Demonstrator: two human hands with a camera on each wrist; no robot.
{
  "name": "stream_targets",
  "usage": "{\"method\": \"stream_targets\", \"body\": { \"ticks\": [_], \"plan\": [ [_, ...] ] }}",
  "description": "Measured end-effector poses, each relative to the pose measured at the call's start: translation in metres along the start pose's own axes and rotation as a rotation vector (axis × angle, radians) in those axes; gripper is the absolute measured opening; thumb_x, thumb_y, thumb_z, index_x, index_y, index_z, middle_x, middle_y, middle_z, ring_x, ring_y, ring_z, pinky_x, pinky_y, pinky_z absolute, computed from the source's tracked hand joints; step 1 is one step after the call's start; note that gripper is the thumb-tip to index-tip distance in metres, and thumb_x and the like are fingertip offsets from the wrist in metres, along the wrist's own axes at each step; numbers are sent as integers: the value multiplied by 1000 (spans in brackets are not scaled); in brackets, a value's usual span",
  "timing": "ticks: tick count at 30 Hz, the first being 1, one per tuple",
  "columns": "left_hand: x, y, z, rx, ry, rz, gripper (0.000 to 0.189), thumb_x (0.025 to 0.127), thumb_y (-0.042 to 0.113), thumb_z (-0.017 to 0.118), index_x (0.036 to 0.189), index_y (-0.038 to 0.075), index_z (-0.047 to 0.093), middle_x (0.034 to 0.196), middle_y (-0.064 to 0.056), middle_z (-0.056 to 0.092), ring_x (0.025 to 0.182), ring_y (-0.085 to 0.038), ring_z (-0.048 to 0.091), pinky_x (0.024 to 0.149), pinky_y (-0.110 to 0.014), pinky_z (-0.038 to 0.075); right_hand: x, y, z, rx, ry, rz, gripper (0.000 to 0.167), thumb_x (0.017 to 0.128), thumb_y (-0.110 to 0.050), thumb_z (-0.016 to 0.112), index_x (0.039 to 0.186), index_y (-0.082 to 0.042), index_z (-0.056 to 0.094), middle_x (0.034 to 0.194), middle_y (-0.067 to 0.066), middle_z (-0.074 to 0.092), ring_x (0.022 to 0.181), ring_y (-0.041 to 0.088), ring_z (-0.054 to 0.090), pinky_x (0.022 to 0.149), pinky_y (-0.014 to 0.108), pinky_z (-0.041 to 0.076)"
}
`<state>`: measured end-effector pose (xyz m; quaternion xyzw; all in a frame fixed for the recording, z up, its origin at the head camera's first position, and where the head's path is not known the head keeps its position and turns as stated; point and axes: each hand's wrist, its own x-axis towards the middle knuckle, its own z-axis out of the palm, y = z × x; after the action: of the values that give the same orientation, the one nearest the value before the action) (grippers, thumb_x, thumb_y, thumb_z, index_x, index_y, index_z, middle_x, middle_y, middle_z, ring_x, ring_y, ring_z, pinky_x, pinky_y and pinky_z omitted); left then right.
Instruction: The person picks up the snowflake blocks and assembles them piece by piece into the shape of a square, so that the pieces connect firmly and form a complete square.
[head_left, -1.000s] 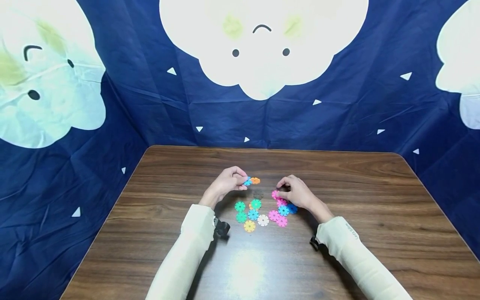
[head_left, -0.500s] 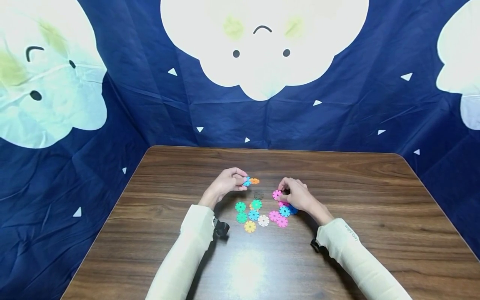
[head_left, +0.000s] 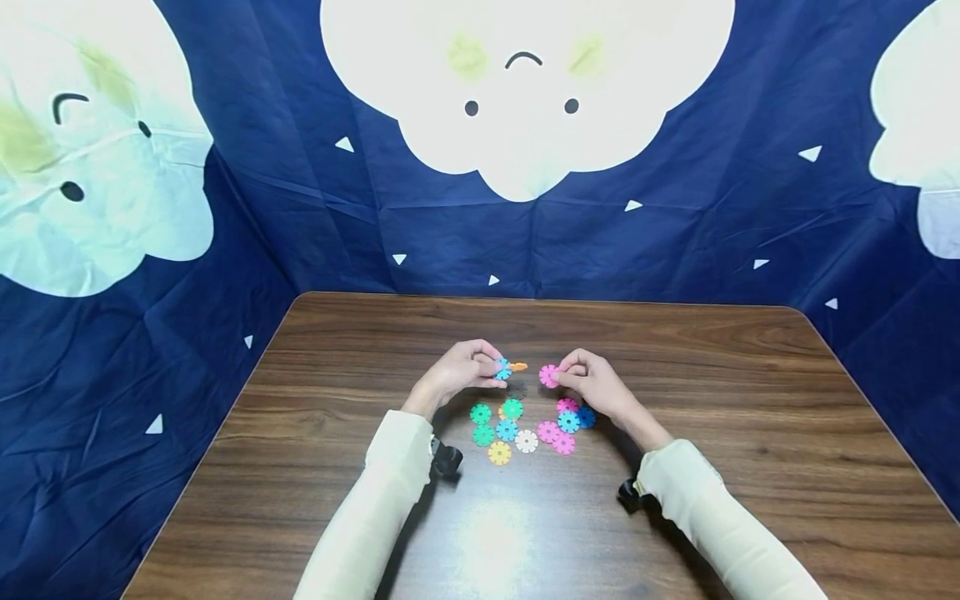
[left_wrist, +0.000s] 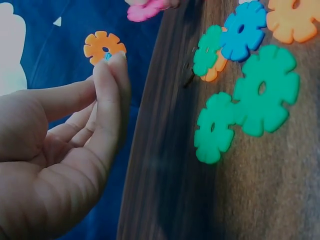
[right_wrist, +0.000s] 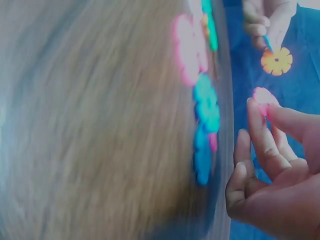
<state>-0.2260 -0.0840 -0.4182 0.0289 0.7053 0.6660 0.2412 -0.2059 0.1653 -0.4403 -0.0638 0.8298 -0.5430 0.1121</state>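
My left hand (head_left: 467,368) pinches a blue interlocking disc (head_left: 502,369) above the table. An orange disc (head_left: 519,367) is joined to its right side, nearly edge-on in the head view; its notched face (left_wrist: 104,46) shows in the left wrist view. Facing it, my right hand (head_left: 596,385) holds a pink disc (head_left: 548,376) between thumb and fingertips, also seen as a tilted pink disc (right_wrist: 262,100) in the right wrist view. A short gap separates the pink disc from the orange one. The blue disc is mostly hidden by fingers in the left wrist view.
Below the hands, loose discs lie on the wooden table (head_left: 750,400): several green discs (head_left: 483,434), a yellow disc (head_left: 498,452), a white disc (head_left: 527,441), pink discs (head_left: 563,443) and blue discs (head_left: 568,422). Some overlap. A dark-blue cloth (head_left: 450,233) hangs behind.
My right hand has lifted the pink disc off the pile and brought it left and farther back. My left hand has shifted slightly right, turning the orange disc more edge-on.
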Motion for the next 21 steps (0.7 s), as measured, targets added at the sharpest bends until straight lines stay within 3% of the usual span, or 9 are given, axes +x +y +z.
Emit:
{"method": "stream_targets", "body": {
  "ticks": [4,10,21],
  "plan": [
    [0,1,1,20,-16,4,17,93,-5,54,110,-7,55,86,-10,62,79,-19,69,85,-34,57,0,-4,1,111,-6,29,25,91,-17,66,110,-4,56,87,5,71,77,22,60,65,29,47],
    [0,2,1,41,-40,7,17,93,-2,55,110,-5,56,89,-10,65,78,-20,69,85,-33,57,-1,-12,3,121,-5,25,30,91,-24,66,113,-4,64,93,2,72,100,31,61,86,36,49],
    [-2,4,4,78,-64,15,17,94,-2,53,111,-5,56,89,-12,65,79,-20,70,90,-40,55,-6,-18,8,111,7,78,21,90,-25,65,103,-8,66,88,1,74,100,30,62,88,38,48]
  ]
}}
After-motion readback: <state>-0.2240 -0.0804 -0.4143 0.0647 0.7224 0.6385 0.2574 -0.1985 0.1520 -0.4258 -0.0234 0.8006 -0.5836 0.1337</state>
